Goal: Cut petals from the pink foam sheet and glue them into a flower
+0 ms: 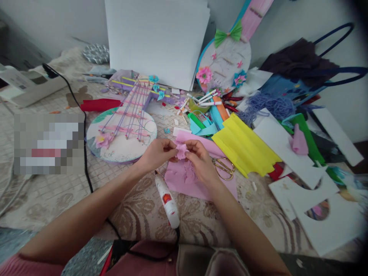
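Observation:
Both my hands meet over a pink foam sheet (184, 182) lying on the patterned cloth. My left hand (157, 153) and my right hand (201, 159) pinch a small pink foam flower (181, 150) between their fingertips, holding it just above the sheet. A white glue gun (167, 200) lies on the cloth below my hands, between my forearms, with its black cord (86, 153) running off to the left. Gold-handled scissors (224, 168) rest just right of my right hand.
A decorated foam guitar (122, 132) lies to the left. Yellow foam sheets (244, 145), white cut-out foam pieces (310, 199), green and blue scraps, and purple yarn (267, 105) crowd the right. A white board (156, 42) and a second guitar shape (227, 61) lean against the wall.

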Action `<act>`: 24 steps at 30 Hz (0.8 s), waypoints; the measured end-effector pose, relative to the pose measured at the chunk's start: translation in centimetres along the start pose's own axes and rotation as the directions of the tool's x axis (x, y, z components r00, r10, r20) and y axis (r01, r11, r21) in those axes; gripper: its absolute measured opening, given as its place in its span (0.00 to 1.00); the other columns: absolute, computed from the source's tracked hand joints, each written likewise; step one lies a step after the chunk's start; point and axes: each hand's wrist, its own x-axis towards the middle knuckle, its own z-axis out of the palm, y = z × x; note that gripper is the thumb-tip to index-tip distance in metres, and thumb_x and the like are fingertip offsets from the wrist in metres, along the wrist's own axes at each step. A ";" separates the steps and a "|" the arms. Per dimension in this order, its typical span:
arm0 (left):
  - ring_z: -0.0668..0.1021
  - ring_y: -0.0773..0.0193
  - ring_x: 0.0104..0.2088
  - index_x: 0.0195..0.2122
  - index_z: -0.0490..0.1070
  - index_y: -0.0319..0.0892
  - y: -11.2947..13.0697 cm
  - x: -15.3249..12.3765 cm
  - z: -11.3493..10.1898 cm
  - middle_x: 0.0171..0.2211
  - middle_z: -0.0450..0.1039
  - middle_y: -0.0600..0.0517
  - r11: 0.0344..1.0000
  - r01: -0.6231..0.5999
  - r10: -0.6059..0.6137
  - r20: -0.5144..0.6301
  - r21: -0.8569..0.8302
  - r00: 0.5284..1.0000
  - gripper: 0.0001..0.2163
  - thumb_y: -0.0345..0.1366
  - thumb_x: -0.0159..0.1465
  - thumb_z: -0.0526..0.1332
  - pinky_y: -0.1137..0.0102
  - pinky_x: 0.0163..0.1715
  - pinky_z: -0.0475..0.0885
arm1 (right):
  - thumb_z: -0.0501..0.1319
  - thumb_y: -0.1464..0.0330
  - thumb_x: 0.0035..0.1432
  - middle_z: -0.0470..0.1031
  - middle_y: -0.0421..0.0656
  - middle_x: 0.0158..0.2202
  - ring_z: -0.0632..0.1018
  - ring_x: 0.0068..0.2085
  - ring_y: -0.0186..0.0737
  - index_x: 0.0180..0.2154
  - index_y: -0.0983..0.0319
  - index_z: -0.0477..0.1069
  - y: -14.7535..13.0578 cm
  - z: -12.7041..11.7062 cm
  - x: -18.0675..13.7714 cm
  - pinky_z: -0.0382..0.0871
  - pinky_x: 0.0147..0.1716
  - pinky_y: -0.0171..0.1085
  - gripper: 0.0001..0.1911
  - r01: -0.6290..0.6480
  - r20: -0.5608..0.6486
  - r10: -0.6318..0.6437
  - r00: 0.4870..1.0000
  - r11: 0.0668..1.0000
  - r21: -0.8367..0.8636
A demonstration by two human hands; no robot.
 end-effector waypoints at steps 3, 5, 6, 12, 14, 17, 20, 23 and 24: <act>0.77 0.67 0.24 0.27 0.68 0.36 -0.1 -0.1 0.0 0.22 0.71 0.54 1.000 -0.008 0.008 0.002 0.000 1.000 0.05 0.32 0.52 0.62 0.71 0.29 0.75 | 0.57 0.73 0.49 0.69 0.39 0.34 0.71 0.34 0.35 0.39 0.59 0.64 0.1 0.0 0.0 0.66 0.32 0.34 0.12 -0.015 -0.034 0.014 0.999 1.000 -0.019; 0.77 0.67 0.24 0.27 0.67 0.36 -0.1 -0.1 0.0 0.21 0.71 0.54 1.000 -0.010 0.010 0.010 0.005 1.000 0.05 0.33 0.53 0.62 0.70 0.30 0.76 | 0.58 0.72 0.49 0.69 0.39 0.32 0.71 0.33 0.35 0.38 0.59 0.64 0.1 0.0 0.0 0.66 0.30 0.34 0.12 -0.012 -0.058 0.010 0.998 1.000 -0.029; 0.77 0.67 0.24 0.27 0.67 0.36 -0.1 -0.1 0.0 0.21 0.72 0.54 1.000 -0.009 0.008 0.022 0.013 1.000 0.05 0.33 0.53 0.61 0.70 0.30 0.76 | 0.58 0.72 0.49 0.69 0.39 0.32 0.71 0.33 0.35 0.38 0.59 0.64 0.1 0.0 0.0 0.66 0.30 0.34 0.12 -0.004 -0.069 0.001 0.998 0.999 -0.037; 0.77 0.68 0.24 0.29 0.67 0.37 -0.3 0.0 -0.2 0.22 0.72 0.53 0.998 -0.023 0.019 0.071 0.056 0.997 0.06 0.34 0.53 0.62 0.71 0.28 0.75 | 0.58 0.73 0.49 0.68 0.39 0.32 0.71 0.32 0.35 0.39 0.59 0.63 -0.1 -0.2 0.0 0.66 0.31 0.35 0.12 0.075 -0.072 -0.088 0.994 0.984 -0.164; 0.77 0.68 0.24 0.30 0.67 0.37 -0.4 0.0 -0.2 0.23 0.72 0.53 0.997 -0.033 0.028 0.076 0.069 0.997 0.06 0.34 0.53 0.62 0.72 0.28 0.75 | 0.57 0.74 0.49 0.68 0.39 0.32 0.71 0.31 0.35 0.39 0.59 0.63 -0.3 -0.1 -0.1 0.66 0.30 0.35 0.13 0.083 -0.057 -0.095 0.994 0.979 -0.184; 0.77 0.69 0.24 0.30 0.68 0.37 -0.5 0.1 -0.2 0.23 0.72 0.53 0.994 -0.042 0.035 0.070 0.102 0.997 0.06 0.34 0.54 0.61 0.74 0.26 0.74 | 0.57 0.74 0.50 0.67 0.39 0.31 0.71 0.31 0.35 0.39 0.59 0.62 -0.5 0.2 -0.3 0.65 0.30 0.35 0.12 0.085 -0.041 -0.095 0.995 0.977 -0.196; 0.76 0.69 0.23 0.29 0.68 0.37 -0.6 0.1 -0.1 0.22 0.71 0.54 0.991 -0.044 0.037 0.057 0.126 0.998 0.05 0.33 0.53 0.61 0.74 0.24 0.73 | 0.57 0.74 0.50 0.67 0.39 0.31 0.71 0.31 0.35 0.40 0.59 0.62 -0.5 0.4 -0.4 0.65 0.30 0.35 0.12 0.086 -0.039 -0.095 0.995 0.976 -0.199; 0.76 0.69 0.22 0.28 0.67 0.37 -0.6 0.1 0.0 0.21 0.70 0.54 0.989 -0.053 0.046 0.059 0.135 0.997 0.03 0.31 0.53 0.60 0.74 0.24 0.73 | 0.57 0.74 0.50 0.67 0.39 0.31 0.70 0.31 0.35 0.40 0.59 0.62 -0.5 0.5 -0.4 0.65 0.29 0.35 0.13 0.086 -0.041 -0.096 0.995 0.977 -0.195; 0.76 0.69 0.22 0.27 0.67 0.37 -0.6 0.1 0.0 0.21 0.70 0.54 0.989 -0.052 0.044 0.060 0.135 0.997 0.03 0.31 0.53 0.59 0.74 0.24 0.73 | 0.57 0.74 0.50 0.67 0.39 0.31 0.70 0.31 0.35 0.40 0.59 0.62 -0.4 0.5 -0.4 0.65 0.29 0.35 0.13 0.084 -0.042 -0.094 0.995 0.978 -0.192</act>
